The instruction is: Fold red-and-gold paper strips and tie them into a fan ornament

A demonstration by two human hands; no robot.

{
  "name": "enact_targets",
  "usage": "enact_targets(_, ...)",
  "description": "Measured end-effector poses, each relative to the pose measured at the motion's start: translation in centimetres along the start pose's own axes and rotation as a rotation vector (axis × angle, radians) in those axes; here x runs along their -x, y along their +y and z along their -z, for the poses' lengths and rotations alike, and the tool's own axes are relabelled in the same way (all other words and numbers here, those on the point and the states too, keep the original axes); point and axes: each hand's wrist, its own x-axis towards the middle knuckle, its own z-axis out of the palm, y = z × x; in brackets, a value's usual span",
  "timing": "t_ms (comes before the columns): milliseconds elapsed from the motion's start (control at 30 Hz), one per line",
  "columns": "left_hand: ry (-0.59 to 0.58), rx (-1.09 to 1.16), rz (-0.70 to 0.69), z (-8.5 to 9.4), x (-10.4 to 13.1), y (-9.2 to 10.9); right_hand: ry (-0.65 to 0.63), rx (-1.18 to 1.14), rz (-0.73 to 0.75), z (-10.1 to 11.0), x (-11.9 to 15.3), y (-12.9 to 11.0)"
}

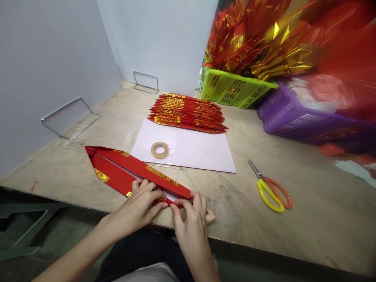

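Observation:
A long red paper piece with gold patterned bands [117, 172] lies at the table's front edge, folded lengthwise with pointed corners at its left end. Its pale inner side shows along the gap between the two flaps. My left hand [147, 199] is closed on the near flap, thumb and fingers pinching its edge. My right hand [192, 213] pinches the right end of the same piece, thumb close to the left thumb. Fingers hide much of that end. Behind it, a roll of tan tape [159, 150] rests on a white sheet [199, 150].
Several finished-looking red and gold folded strips [188, 113] are stacked at the sheet's back. Scissors with yellow and orange handles [273, 192] lie at right. A green basket [235, 88] and purple basket [308, 125] stand behind. Wire bookends [70, 119] support pale panels at left.

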Motion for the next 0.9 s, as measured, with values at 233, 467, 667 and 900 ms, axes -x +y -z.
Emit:
enact_targets(233, 0.075, -0.037, 0.051, -0.2, -0.1, 0.4, 0.009, 0.019, -0.044, -0.2, -0.3, -0.2)
enact_targets(467, 0.107, -0.061, 0.097, -0.7, -0.2, 0.7, 0.007, 0.045, -0.058, -0.3, -0.5, -0.4)
enact_targets(667, 0.178, -0.128, 0.116, -1.0, -0.2, 1.4, 0.036, 0.081, -0.045, -0.6, -0.6, -0.4)
enact_targets(900, 0.182, -0.118, 0.138, -1.0, -0.4, 1.8, 0.069, 0.082, -0.035, -0.8, -0.6, -0.4)
